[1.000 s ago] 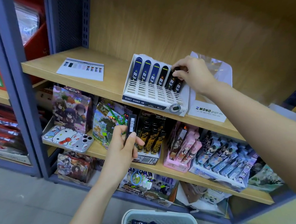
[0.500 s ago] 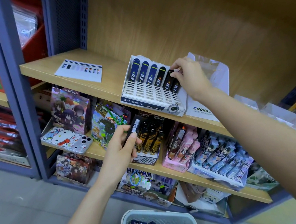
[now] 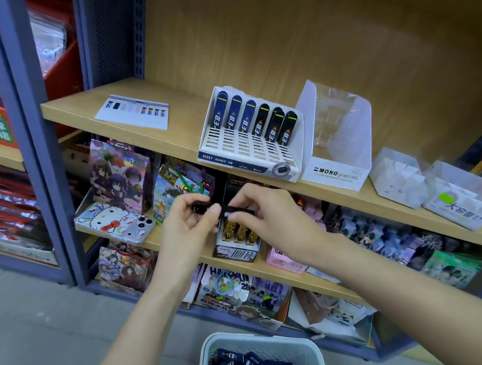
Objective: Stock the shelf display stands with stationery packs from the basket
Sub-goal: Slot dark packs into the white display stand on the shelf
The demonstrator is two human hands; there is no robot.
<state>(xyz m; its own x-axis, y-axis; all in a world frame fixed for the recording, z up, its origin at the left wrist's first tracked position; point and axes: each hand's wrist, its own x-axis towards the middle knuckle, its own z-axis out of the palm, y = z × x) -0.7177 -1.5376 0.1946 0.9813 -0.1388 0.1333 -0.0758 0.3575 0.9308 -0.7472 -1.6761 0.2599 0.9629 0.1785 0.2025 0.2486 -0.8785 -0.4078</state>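
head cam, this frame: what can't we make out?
Head view only:
- dark pack: left hand and right hand cover most of it; print unreadable, one or several unclear.
- basket: cut off by bottom edge; pack count unknown.
- display stand: front packs hide any behind.

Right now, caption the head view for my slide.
Left hand and right hand pinch a black pack between them, below the partly filled stand, basket beneath.

Shelf: wooden shelf (image 3: 190, 129)
On it: printed sheet (image 3: 132, 112), white display stand (image 3: 249, 150), clear MONO stand (image 3: 338, 158), two clear boxes (image 3: 399, 177)
Floor: basket (image 3: 259, 338)
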